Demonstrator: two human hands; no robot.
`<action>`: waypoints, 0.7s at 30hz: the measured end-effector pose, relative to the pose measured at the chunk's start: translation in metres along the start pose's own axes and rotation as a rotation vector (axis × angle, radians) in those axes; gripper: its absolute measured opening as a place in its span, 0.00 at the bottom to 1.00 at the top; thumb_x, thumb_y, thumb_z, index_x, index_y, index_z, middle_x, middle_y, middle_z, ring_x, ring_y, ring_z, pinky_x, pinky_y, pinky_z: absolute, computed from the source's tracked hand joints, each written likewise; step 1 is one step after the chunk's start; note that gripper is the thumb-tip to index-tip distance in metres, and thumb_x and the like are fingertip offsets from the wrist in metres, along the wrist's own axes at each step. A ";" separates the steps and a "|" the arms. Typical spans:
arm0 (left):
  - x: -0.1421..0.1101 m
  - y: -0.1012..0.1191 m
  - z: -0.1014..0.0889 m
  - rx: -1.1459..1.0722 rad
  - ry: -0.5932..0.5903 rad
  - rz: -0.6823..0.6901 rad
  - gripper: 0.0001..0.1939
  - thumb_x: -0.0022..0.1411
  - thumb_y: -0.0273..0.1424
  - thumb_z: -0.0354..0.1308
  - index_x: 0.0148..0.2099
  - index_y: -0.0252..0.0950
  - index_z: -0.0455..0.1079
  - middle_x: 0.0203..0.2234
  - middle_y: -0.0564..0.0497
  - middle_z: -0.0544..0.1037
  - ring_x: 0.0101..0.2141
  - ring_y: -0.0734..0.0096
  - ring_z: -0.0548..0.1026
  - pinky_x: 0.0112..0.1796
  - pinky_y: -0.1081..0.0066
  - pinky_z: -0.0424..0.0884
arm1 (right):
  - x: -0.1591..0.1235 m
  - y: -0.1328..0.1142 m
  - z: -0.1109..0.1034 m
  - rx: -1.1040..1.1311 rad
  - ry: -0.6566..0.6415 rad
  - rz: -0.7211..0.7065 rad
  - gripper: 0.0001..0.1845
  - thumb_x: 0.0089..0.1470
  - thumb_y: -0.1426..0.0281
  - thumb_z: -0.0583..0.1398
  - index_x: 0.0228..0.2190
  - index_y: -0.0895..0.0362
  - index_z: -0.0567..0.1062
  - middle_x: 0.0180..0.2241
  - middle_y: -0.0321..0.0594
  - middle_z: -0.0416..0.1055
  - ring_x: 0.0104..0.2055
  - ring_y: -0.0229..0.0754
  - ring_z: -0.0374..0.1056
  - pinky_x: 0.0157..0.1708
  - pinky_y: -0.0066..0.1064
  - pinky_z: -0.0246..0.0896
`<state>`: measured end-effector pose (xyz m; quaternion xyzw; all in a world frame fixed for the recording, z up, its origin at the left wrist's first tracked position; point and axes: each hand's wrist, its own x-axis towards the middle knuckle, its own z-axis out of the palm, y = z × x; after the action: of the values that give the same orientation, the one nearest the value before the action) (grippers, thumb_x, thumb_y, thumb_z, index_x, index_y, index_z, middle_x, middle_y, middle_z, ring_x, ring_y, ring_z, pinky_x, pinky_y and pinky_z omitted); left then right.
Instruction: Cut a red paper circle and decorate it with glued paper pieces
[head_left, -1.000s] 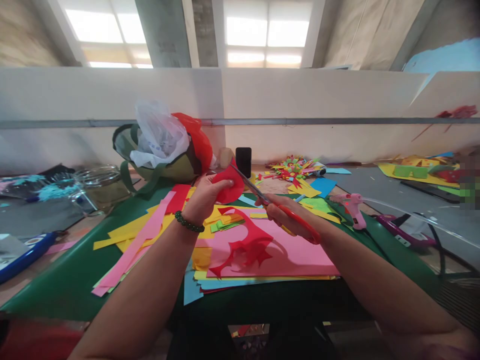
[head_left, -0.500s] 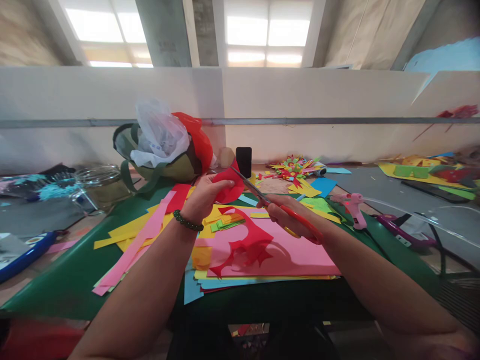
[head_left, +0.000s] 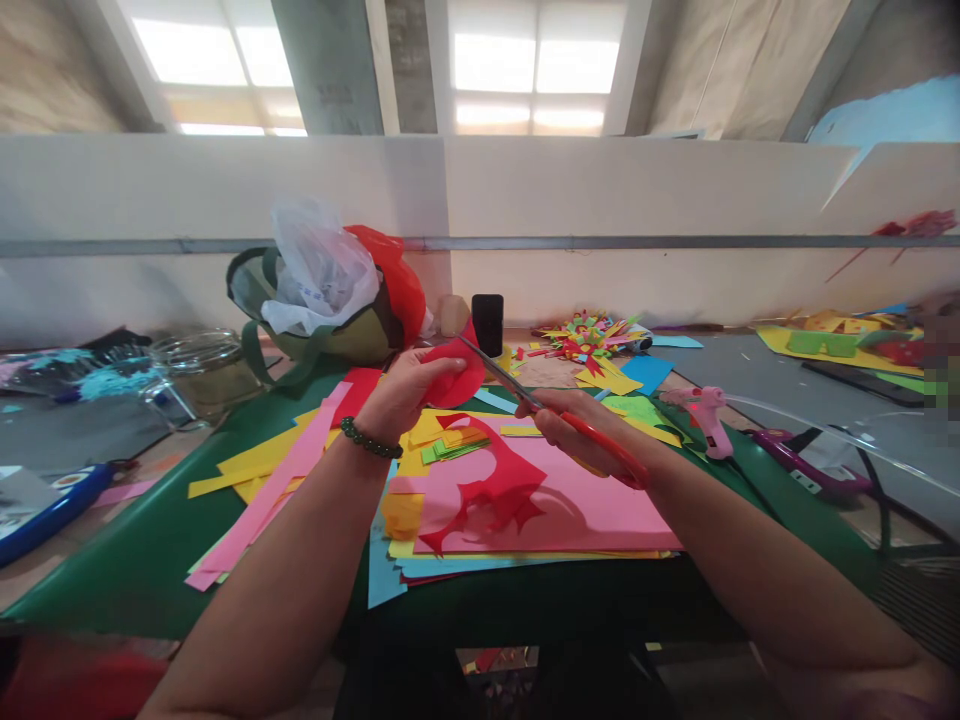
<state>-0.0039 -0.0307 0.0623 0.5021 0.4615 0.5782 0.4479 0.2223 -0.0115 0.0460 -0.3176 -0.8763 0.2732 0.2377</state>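
Note:
My left hand (head_left: 401, 395) pinches a piece of red paper (head_left: 463, 378) above the table, thumb on top. A pair of scissors (head_left: 607, 445) with red-orange handles is in my right hand (head_left: 574, 425), its blades pointing up and left against the red paper's edge. Below both hands lies a pink sheet (head_left: 600, 515) on a stack of coloured paper. On that sheet rest a jagged red paper offcut (head_left: 499, 490) and small green paper strips (head_left: 456, 448).
Pink strips (head_left: 277, 490) and yellow strips (head_left: 255, 455) lie left on the green table cover (head_left: 135, 550). A bag (head_left: 322, 335), a phone (head_left: 488, 322) and a pile of colourful paper pieces (head_left: 589, 338) stand at the back. A pink glue gun (head_left: 712, 422) sits at right.
My left hand and the red paper have shifted slightly left and down. The scissor handles have drawn closer together.

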 end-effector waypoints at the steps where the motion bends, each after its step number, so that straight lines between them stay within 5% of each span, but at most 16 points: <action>1: 0.001 0.000 0.000 -0.031 0.006 -0.010 0.14 0.42 0.34 0.70 0.31 0.31 0.76 0.23 0.49 0.78 0.25 0.72 0.74 0.29 0.72 0.70 | 0.000 0.000 0.000 -0.009 0.005 -0.005 0.38 0.54 0.38 0.44 0.33 0.58 0.71 0.25 0.38 0.64 0.27 0.39 0.59 0.26 0.31 0.54; 21: 0.003 0.004 -0.009 -0.097 0.025 -0.042 0.07 0.46 0.27 0.68 0.29 0.29 0.77 0.23 0.48 0.79 0.23 0.75 0.74 0.24 0.78 0.69 | -0.003 -0.003 -0.003 -0.032 -0.002 0.006 0.31 0.55 0.43 0.49 0.33 0.59 0.73 0.22 0.34 0.59 0.25 0.37 0.54 0.24 0.29 0.47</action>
<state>-0.0133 -0.0289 0.0662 0.4629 0.4490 0.5966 0.4777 0.2246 -0.0141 0.0492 -0.3237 -0.8799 0.2604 0.2307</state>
